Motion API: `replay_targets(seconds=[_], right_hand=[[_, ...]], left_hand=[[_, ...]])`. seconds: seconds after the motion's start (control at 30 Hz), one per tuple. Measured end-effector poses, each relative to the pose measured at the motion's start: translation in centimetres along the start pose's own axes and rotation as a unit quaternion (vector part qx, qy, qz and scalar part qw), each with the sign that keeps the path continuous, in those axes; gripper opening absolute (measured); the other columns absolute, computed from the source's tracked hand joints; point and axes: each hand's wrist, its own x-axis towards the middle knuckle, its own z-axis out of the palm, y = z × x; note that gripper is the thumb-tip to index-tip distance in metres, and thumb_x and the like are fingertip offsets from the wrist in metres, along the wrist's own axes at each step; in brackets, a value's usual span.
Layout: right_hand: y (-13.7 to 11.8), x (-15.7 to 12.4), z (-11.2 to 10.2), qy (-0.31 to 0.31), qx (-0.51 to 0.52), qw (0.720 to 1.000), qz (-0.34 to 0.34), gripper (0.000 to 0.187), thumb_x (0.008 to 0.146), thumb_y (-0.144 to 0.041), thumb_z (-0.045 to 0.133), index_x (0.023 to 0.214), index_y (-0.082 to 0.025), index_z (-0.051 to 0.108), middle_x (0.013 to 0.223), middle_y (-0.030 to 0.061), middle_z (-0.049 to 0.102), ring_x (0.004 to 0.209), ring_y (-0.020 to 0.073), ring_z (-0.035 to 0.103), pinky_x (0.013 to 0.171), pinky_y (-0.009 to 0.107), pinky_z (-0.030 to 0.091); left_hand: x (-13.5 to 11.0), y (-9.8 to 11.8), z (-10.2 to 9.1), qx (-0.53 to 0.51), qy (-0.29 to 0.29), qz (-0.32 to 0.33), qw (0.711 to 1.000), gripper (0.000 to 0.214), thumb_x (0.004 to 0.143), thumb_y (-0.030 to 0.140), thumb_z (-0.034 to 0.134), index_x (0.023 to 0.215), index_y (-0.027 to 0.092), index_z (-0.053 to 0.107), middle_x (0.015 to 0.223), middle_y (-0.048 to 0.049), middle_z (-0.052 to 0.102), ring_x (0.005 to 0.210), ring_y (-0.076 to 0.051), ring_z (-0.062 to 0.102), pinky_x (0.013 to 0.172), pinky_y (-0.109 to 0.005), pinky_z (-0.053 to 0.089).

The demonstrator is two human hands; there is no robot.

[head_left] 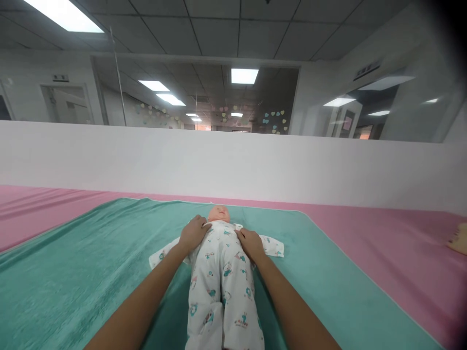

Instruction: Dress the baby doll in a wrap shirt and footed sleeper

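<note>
A baby doll [219,213] lies on its back on a teal blanket [91,272], its head at the far end. It wears a white printed long-sleeved top [273,246], with both sleeves spread out sideways. White printed baby trousers [207,291] stretch from the doll's chest towards me; whether its legs are inside is hidden. My left hand [195,234] is closed at the left side of the trousers' upper edge, thumb on the cloth. On the opposite side, my right hand [251,244] grips that same edge, its fingers partly hidden.
A pink sheet [394,243] lies under the blanket and shows on both sides. Behind it rises a low white wall [233,165] with a large window or mirror [204,97] above. A beige object [458,239] sits at the right edge.
</note>
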Motion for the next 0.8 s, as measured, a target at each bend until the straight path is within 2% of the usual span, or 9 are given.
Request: replay_targets(seconds=[0.03, 0.1, 0.17, 0.23, 0.4, 0.5, 0.6, 0.67, 0.8], right_hand=[[0.2, -0.2, -0.3, -0.015, 0.016, 1.0, -0.01, 0.038, 0.088, -0.045, 0.038, 0.064, -0.02, 0.051, 0.063, 0.0004, 0.055, 0.064, 0.0151, 0.049, 0.059, 0.025, 0.031], [0.7, -0.5, -1.0, -0.046, 0.05, 0.997, -0.026, 0.036, 0.086, -0.046, 0.04, 0.064, -0.019, 0.049, 0.063, -0.0019, 0.053, 0.061, 0.0129, 0.047, 0.057, 0.023, 0.033], [1.2, -0.9, -1.6, -0.07, 0.074, 0.994, -0.031, 0.032, 0.082, -0.047, 0.046, 0.065, -0.019, 0.048, 0.059, -0.0038, 0.05, 0.056, 0.0117, 0.045, 0.054, 0.022, 0.032], [1.4, -1.1, -1.9, -0.072, 0.086, 0.993, -0.025, 0.03, 0.078, -0.046, 0.051, 0.065, -0.02, 0.047, 0.056, -0.0048, 0.047, 0.054, 0.0117, 0.043, 0.053, 0.022, 0.032], [0.6, -0.8, -0.2, 0.015, 0.089, 0.996, 0.029, 0.025, 0.084, -0.039, 0.037, 0.066, -0.022, 0.037, 0.062, -0.0021, 0.047, 0.063, 0.0161, 0.044, 0.058, 0.025, 0.03], [0.3, -0.9, 0.7, 0.037, 0.088, 0.994, 0.056, 0.024, 0.084, -0.039, 0.033, 0.067, -0.023, 0.035, 0.063, -0.001, 0.047, 0.064, 0.0177, 0.043, 0.058, 0.027, 0.027], [0.6, -1.4, 0.5, 0.004, 0.109, 0.993, 0.044, 0.028, 0.083, -0.041, 0.036, 0.062, -0.022, 0.037, 0.061, -0.0013, 0.046, 0.063, 0.017, 0.042, 0.059, 0.026, 0.026], [1.0, -1.8, 0.0, -0.035, 0.135, 0.99, 0.026, 0.028, 0.081, -0.038, 0.038, 0.059, -0.021, 0.038, 0.06, -0.0015, 0.046, 0.064, 0.0161, 0.041, 0.058, 0.026, 0.026], [1.5, -2.3, -1.1, -0.127, 0.209, 0.97, -0.009, 0.017, 0.072, -0.028, 0.046, 0.059, -0.019, 0.042, 0.061, -0.003, 0.045, 0.063, 0.0131, 0.038, 0.057, 0.023, 0.028]], left_hand=[[0.0, 0.0, 0.5, 0.01, 0.017, 0.001, 1.0, 0.022, 0.085, 0.036, 0.039, 0.081, 0.019, 0.053, 0.098, -0.0078, 0.059, 0.095, -0.022, 0.051, 0.075, -0.03, 0.037], [0.1, -0.3, 1.2, -0.003, 0.0, -0.007, 1.0, 0.025, 0.088, 0.038, 0.035, 0.088, 0.02, 0.053, 0.1, -0.0078, 0.06, 0.098, -0.022, 0.051, 0.077, -0.031, 0.037], [0.2, -0.8, 1.6, -0.029, -0.052, -0.022, 0.998, 0.029, 0.09, 0.041, 0.03, 0.085, 0.022, 0.05, 0.089, -0.0056, 0.062, 0.086, -0.022, 0.056, 0.07, -0.029, 0.037], [0.4, -1.2, 1.7, -0.035, -0.066, -0.026, 0.997, 0.031, 0.09, 0.044, 0.027, 0.081, 0.022, 0.047, 0.08, -0.0044, 0.062, 0.077, -0.021, 0.057, 0.063, -0.028, 0.036], [0.5, -1.1, 2.0, 0.012, -0.012, -0.068, 0.998, 0.033, 0.092, 0.042, 0.021, 0.089, 0.021, 0.045, 0.076, -0.0058, 0.061, 0.07, -0.022, 0.056, 0.057, -0.027, 0.033], [-0.3, -0.6, 1.9, 0.072, 0.019, -0.038, 0.997, 0.032, 0.092, 0.041, 0.025, 0.088, 0.019, 0.049, 0.082, -0.0079, 0.061, 0.079, -0.023, 0.055, 0.065, -0.03, 0.036], [-1.6, -0.2, 1.6, 0.15, 0.076, 0.036, 0.985, 0.03, 0.092, 0.035, 0.03, 0.084, 0.017, 0.053, 0.095, -0.0115, 0.058, 0.096, -0.025, 0.049, 0.08, -0.034, 0.035], [-2.3, -0.2, 1.2, 0.145, 0.073, 0.053, 0.985, 0.032, 0.092, 0.033, 0.028, 0.083, 0.017, 0.054, 0.095, -0.0117, 0.057, 0.096, -0.024, 0.049, 0.081, -0.034, 0.035], [-3.1, -0.4, 0.4, 0.029, -0.01, -0.031, 0.999, 0.034, 0.089, 0.04, 0.031, 0.067, 0.019, 0.047, 0.073, -0.0051, 0.056, 0.072, -0.02, 0.051, 0.063, -0.028, 0.034]])
